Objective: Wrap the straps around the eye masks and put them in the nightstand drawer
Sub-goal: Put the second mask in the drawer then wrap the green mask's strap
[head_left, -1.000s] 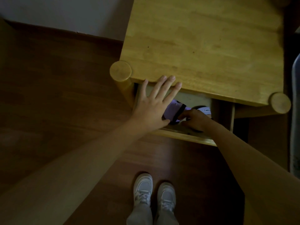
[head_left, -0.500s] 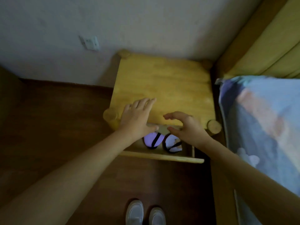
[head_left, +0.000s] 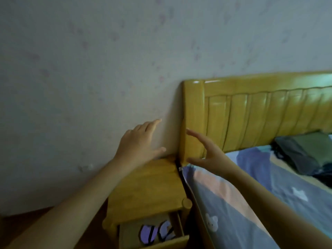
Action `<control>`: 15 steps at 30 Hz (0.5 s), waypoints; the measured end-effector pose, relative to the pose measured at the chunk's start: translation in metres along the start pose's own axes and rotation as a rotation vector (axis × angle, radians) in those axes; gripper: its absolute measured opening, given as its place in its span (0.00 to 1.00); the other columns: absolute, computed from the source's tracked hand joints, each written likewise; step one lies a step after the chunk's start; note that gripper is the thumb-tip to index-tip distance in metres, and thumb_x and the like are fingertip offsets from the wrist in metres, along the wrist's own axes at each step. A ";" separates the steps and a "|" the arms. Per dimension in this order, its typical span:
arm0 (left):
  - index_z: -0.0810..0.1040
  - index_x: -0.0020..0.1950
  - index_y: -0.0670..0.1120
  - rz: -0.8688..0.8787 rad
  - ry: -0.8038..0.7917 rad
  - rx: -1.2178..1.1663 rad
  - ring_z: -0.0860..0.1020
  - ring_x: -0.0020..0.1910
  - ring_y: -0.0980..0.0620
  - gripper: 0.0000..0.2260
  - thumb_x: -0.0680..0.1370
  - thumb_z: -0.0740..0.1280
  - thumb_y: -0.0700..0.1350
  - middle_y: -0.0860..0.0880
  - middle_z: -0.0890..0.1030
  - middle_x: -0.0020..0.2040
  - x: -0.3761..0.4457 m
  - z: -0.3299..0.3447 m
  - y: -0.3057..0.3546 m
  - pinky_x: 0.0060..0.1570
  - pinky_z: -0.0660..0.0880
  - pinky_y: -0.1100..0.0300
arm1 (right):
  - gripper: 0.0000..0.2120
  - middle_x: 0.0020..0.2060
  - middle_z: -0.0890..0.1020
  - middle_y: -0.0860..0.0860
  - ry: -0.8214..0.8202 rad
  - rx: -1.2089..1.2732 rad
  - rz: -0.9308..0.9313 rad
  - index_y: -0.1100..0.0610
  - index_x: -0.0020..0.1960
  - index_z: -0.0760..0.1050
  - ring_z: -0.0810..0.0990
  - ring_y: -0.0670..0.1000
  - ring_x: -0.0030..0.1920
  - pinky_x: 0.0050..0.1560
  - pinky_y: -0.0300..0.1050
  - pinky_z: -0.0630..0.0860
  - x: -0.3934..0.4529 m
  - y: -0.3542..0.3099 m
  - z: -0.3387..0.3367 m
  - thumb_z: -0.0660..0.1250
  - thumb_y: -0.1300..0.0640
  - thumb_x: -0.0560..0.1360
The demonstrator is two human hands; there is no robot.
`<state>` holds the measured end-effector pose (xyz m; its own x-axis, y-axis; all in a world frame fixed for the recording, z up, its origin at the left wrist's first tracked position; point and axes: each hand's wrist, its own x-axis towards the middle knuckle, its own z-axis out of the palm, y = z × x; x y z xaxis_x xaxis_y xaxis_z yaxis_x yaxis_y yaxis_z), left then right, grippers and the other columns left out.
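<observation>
Down in the open nightstand drawer (head_left: pixel 172 242) lie two purple eye masks (head_left: pixel 147 234) side by side, black straps wrapped around them. Above the nightstand (head_left: pixel 149 191), the left hand (head_left: pixel 137 144) and right hand (head_left: pixel 209 155) hang in the air with fingers spread wide, holding nothing, near the bed's wooden headboard (head_left: pixel 251 112).

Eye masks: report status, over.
Left hand and right hand open, raised, holding nothing. Two eye masks strap-wrapped, lying in the drawer. Drawer open. Nothing in the way.
</observation>
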<state>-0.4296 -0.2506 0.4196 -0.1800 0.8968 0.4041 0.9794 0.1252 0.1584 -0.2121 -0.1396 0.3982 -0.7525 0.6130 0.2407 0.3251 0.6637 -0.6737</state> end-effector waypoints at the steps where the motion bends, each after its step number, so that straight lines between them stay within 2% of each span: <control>1: 0.55 0.75 0.55 0.010 0.012 -0.011 0.69 0.67 0.50 0.38 0.70 0.67 0.63 0.54 0.67 0.72 0.007 -0.020 0.007 0.60 0.68 0.51 | 0.41 0.72 0.67 0.47 0.040 -0.021 -0.012 0.48 0.74 0.58 0.64 0.45 0.72 0.73 0.40 0.59 -0.004 -0.013 -0.021 0.76 0.59 0.68; 3: 0.56 0.75 0.56 0.053 0.038 -0.018 0.68 0.67 0.50 0.37 0.71 0.67 0.62 0.54 0.67 0.72 0.020 -0.057 0.020 0.60 0.68 0.51 | 0.43 0.72 0.67 0.48 0.119 -0.067 -0.024 0.46 0.74 0.56 0.64 0.45 0.72 0.72 0.40 0.59 -0.014 -0.039 -0.058 0.76 0.59 0.68; 6: 0.57 0.75 0.55 0.165 0.079 0.011 0.69 0.67 0.49 0.36 0.71 0.67 0.63 0.53 0.67 0.72 0.037 -0.106 0.037 0.60 0.68 0.50 | 0.43 0.72 0.67 0.48 0.238 -0.171 -0.001 0.42 0.73 0.54 0.63 0.47 0.72 0.72 0.47 0.61 -0.035 -0.079 -0.103 0.76 0.57 0.68; 11: 0.59 0.74 0.54 0.357 0.108 0.026 0.70 0.66 0.47 0.36 0.70 0.66 0.64 0.51 0.69 0.71 0.048 -0.160 0.066 0.58 0.68 0.49 | 0.43 0.72 0.67 0.51 0.422 -0.379 0.102 0.46 0.75 0.55 0.64 0.52 0.72 0.71 0.56 0.65 -0.090 -0.136 -0.139 0.76 0.54 0.68; 15: 0.60 0.73 0.54 0.528 0.111 0.056 0.70 0.65 0.47 0.36 0.69 0.66 0.66 0.50 0.70 0.69 0.035 -0.187 0.099 0.56 0.68 0.50 | 0.44 0.72 0.67 0.52 0.551 -0.545 0.260 0.48 0.76 0.55 0.65 0.55 0.71 0.70 0.56 0.65 -0.155 -0.180 -0.145 0.76 0.54 0.67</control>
<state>-0.3560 -0.2866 0.6182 0.3319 0.7944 0.5088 0.9422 -0.3049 -0.1385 -0.0711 -0.2922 0.5833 -0.2713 0.8046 0.5283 0.7901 0.4996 -0.3552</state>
